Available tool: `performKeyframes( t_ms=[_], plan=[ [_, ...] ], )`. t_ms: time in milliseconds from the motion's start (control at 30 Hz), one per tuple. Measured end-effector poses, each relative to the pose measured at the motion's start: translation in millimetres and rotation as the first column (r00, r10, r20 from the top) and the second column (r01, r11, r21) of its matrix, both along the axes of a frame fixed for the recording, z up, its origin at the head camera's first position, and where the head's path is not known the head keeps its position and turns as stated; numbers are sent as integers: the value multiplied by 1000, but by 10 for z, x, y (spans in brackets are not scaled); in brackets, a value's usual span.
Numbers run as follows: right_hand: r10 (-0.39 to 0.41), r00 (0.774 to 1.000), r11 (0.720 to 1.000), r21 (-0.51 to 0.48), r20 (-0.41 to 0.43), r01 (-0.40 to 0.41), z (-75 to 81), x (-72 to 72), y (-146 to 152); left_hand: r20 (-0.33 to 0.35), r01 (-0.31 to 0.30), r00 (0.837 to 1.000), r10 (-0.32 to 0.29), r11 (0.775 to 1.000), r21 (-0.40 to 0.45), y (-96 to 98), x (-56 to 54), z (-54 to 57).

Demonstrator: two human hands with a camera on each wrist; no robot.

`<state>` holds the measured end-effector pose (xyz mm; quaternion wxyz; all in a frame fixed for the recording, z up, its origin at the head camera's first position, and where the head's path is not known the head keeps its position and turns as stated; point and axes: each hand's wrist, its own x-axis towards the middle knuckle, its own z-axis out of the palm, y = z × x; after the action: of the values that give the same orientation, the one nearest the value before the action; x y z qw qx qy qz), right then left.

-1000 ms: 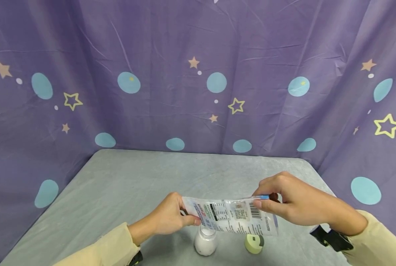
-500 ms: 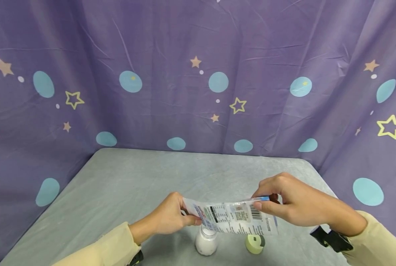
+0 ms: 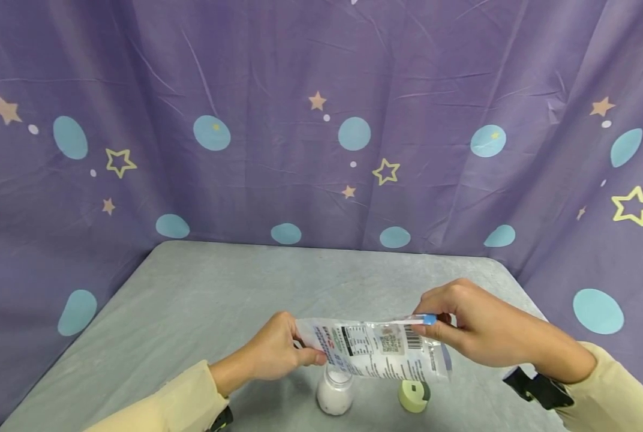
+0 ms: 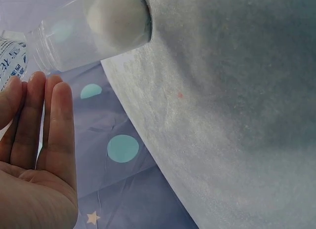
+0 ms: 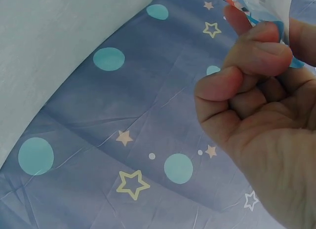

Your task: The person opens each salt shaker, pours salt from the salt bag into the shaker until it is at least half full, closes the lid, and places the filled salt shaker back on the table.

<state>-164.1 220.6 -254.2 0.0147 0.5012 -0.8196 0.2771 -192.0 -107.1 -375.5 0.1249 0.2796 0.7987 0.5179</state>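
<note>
In the head view a white plastic pouch, printed with a QR code and barcode, is held sideways above the table. My left hand pinches its left end, thumb in front. My right hand pinches its upper right corner, where a blue edge shows. Under the pouch's left part stands a clear jar, its mouth partly hidden by the pouch. The left wrist view shows white contents in the lower part of the jar, and the fingers of my left hand near its neck.
A pale green round lid lies on the grey table, right of the jar. Behind the table hangs a purple curtain with stars and dots. A black strap is on my right wrist.
The pouch's upper right edge has shifted slightly under my right fingers, and less of its blue edge shows. Both hands keep their grip almost in place; jar and lid stay put.
</note>
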Motion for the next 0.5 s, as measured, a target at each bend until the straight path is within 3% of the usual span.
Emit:
performKeyframes(
  t_ms=[133, 367, 500],
  plan=[
    [-19, 1000, 1000, 9, 5, 19, 10, 4, -10, -17, 9, 1000, -9, 1000, 5, 12, -3, -9],
    [-78, 997, 996, 37, 26, 77, 31, 27, -18, 28, 32, 999, -33, 999, 15, -5, -6, -27],
    [-81, 997, 996, 42, 15, 80, 25, 24, -24, 20, 29, 999, -29, 1000, 4, -12, -6, -24]
  ],
)
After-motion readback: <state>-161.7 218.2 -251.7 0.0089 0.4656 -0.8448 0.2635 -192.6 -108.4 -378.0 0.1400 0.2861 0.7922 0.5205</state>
